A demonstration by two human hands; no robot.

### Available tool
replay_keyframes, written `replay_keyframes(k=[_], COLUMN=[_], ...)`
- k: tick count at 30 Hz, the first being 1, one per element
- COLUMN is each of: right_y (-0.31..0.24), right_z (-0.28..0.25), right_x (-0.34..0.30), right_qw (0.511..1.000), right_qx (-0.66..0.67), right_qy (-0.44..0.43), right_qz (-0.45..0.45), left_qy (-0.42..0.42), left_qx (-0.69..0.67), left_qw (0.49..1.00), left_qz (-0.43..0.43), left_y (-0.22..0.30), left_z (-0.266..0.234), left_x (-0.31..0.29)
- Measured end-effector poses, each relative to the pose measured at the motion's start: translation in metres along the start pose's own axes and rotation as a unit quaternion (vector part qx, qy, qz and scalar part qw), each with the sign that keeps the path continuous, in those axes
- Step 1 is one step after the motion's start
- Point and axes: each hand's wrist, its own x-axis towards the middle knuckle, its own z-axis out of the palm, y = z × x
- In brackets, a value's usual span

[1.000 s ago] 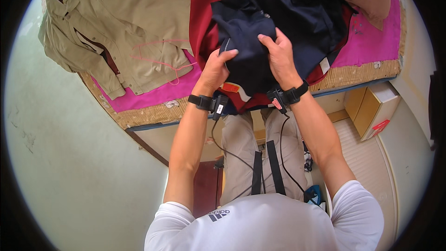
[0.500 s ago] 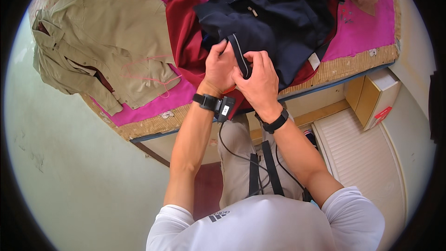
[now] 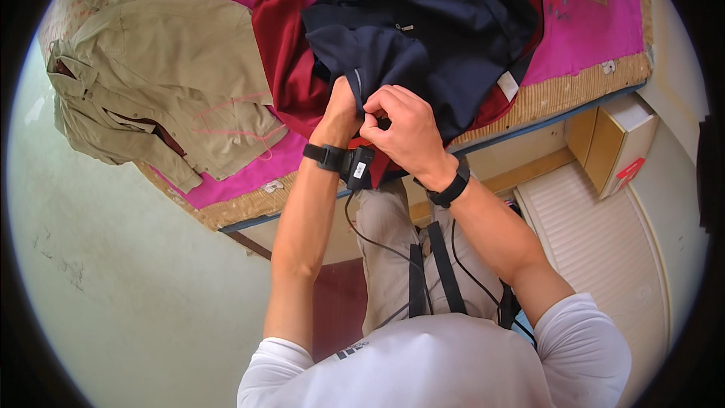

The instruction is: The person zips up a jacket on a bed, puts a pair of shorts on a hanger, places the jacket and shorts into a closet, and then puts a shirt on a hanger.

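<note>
A navy and red jacket (image 3: 461,45) lies spread on the bed, with a dark ribbed cuff at the end of its red sleeve (image 3: 283,53). My left hand (image 3: 343,106) reaches under the navy cloth beside a grey-edged pocket opening (image 3: 359,83); its fingers are hidden there. Close by on the right, my right hand (image 3: 404,125) is closed, with thumb and fingertips pinching the jacket's edge at that opening. A small metal zip pull (image 3: 405,28) rests on the navy cloth farther up.
A beige jacket (image 3: 174,68) lies to the left with a pink wire hanger (image 3: 242,133) on it. Below them are a magenta sheet (image 3: 596,30) and a woven mat (image 3: 563,102). An open cabinet (image 3: 615,151) stands at the right. Cables hang from my wrist straps.
My left hand has slid farther into the navy cloth, hiding its fingers. My right hand has shifted slightly left and down, its fingers curled more tightly. The view has shifted a little.
</note>
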Motion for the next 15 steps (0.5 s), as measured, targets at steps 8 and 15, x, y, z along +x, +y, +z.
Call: replay_keyframes(k=[8,15], right_y=[-0.006,-0.013], right_z=[-0.006,-0.001], right_x=[0.000,0.008], right_qw=[0.997,0.990], right_qx=[0.050,0.112], right_qy=[-0.044,-0.086], right_qz=[-0.026,0.029], left_qy=[0.127,-0.204], left_qx=[-0.223,-0.448], left_qw=[0.960,0.862], left_qz=[-0.114,0.119], left_y=[0.001,-0.002], left_z=[0.001,-0.021], left_x=[-0.003,0.000])
